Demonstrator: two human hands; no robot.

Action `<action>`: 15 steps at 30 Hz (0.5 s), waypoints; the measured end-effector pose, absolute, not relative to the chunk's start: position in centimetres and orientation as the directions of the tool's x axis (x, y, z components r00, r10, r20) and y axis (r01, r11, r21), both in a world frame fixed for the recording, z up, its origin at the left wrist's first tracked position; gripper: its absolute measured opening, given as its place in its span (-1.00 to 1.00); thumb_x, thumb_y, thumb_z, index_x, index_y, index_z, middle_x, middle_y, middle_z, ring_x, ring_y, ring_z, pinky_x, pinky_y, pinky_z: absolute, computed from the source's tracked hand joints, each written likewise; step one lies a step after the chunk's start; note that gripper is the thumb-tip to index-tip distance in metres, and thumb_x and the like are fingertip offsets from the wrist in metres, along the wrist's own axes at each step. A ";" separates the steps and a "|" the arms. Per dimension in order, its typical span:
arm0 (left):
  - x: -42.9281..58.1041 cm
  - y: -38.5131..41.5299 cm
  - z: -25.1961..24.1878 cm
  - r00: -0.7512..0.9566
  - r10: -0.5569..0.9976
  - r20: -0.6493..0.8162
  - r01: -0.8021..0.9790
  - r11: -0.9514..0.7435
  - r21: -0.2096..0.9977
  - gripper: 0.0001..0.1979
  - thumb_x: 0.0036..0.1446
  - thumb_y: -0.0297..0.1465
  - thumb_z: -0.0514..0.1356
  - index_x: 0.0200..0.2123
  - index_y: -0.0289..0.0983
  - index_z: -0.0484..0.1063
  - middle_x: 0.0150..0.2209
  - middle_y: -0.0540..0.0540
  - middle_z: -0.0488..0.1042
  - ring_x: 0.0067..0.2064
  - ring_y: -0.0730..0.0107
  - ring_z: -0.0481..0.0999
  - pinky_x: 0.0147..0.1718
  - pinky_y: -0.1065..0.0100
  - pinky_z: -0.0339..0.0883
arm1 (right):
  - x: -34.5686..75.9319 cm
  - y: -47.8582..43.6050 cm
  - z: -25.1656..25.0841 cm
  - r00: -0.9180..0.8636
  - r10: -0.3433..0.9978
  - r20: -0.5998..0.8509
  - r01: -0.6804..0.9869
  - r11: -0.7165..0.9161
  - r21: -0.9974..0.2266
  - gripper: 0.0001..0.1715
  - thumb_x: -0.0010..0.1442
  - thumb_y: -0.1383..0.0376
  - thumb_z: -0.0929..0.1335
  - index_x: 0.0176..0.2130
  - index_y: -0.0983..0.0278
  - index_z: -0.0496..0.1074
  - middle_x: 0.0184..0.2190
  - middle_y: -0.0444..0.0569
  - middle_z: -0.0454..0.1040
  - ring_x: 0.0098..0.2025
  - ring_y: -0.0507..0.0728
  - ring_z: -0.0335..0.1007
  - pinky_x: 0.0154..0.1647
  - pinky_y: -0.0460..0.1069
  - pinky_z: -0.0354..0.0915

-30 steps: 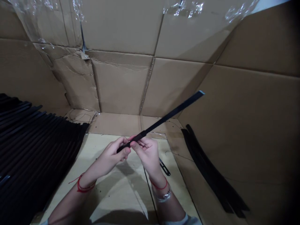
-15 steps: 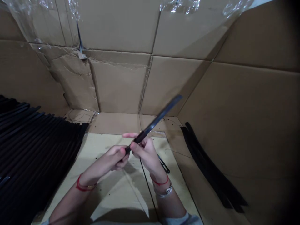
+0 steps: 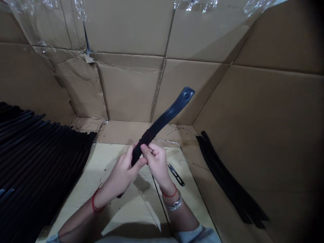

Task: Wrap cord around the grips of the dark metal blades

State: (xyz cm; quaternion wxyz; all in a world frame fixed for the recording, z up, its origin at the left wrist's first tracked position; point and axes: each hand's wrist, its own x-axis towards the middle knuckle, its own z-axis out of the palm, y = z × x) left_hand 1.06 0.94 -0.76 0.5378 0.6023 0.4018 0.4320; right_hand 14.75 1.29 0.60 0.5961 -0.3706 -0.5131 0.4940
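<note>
Black strip (image 3: pixel 162 118) turned since the earlier view: formerly edge-on and thin, it now presents its broad face, with a small hole near the raised tip. Both hands hold it in a narrow, closed grip on its lower part: left hand (image 3: pixel 121 173) wrapped around it, right hand (image 3: pixel 156 162) pinching it just above. The tip rises free beyond the grip, toward the cardboard wall (image 3: pixel 126 91); the lower end passes behind the left hand. Relative to the strip: thread snips (image 3: pixel 176 175) lie on the bench (image 3: pixel 108 158) below and to the right, a stack of black strips (image 3: pixel 43 148) well to the left, a loose pile of black strips (image 3: pixel 227 175) well to the right
</note>
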 end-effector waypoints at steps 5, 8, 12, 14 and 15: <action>0.0 1.6 -1.0 0.683 0.722 -0.110 -0.030 0.178 0.984 -0.56 0.14 0.05 0.09 -0.26 -0.25 0.24 -0.69 0.24 0.02 -0.75 0.63 -0.07 -0.77 0.51 -0.10 | 15.0 1.5 0.3 -0.310 0.934 0.178 -0.315 0.076 -0.946 -0.51 -0.08 0.00 0.52 -0.33 0.36 0.55 -0.67 -0.24 0.20 -0.68 -0.13 -0.20 -0.72 -0.15 -0.24; 0.2 1.4 -0.8 0.570 0.821 0.000 -0.025 0.016 1.000 -0.62 0.18 -0.02 0.09 -0.32 -0.24 0.21 -0.64 0.15 0.18 -0.68 0.57 0.14 -0.68 0.50 0.06 | 14.9 1.3 0.4 -0.134 0.970 0.203 -0.296 0.156 -0.942 -0.54 -0.03 0.02 0.51 -0.32 0.36 0.55 -0.63 -0.19 0.28 -0.67 -0.12 -0.17 -0.72 -0.14 -0.22; 1.0 0.5 -0.3 0.301 0.939 0.166 0.133 -0.214 0.968 -0.65 0.24 -0.08 0.04 -0.23 -0.27 0.30 -0.57 0.07 0.26 -0.58 0.50 0.24 -0.61 0.48 0.07 | 15.0 1.3 0.6 -0.048 0.968 0.247 -0.219 0.231 -0.948 -0.56 -0.12 0.02 0.54 -0.44 0.34 0.53 -0.64 -0.16 0.28 -0.61 -0.06 0.03 -0.70 -0.14 -0.05; 1.1 0.4 -0.3 0.465 0.883 0.062 0.081 -0.112 0.990 -0.53 0.28 -0.03 -0.10 -0.15 -0.30 0.33 -0.65 0.12 0.19 -0.66 0.50 0.15 -0.65 0.46 0.01 | 15.1 1.3 0.7 -0.154 0.957 0.246 -0.179 0.218 -0.959 -0.55 -0.09 -0.01 0.52 -0.47 0.34 0.52 -0.67 -0.18 0.22 -0.61 -0.05 0.05 -0.70 -0.14 -0.04; 1.1 0.5 -0.3 0.499 0.865 0.041 0.071 -0.088 0.994 -0.50 0.28 -0.01 -0.13 -0.14 -0.30 0.34 -0.67 0.12 0.19 -0.67 0.49 0.15 -0.64 0.45 0.02 | 15.2 1.3 0.7 -0.161 0.955 0.248 -0.158 0.223 -0.962 -0.55 -0.04 -0.01 0.50 -0.46 0.35 0.52 -0.68 -0.19 0.20 -0.62 -0.05 0.04 -0.70 -0.14 -0.05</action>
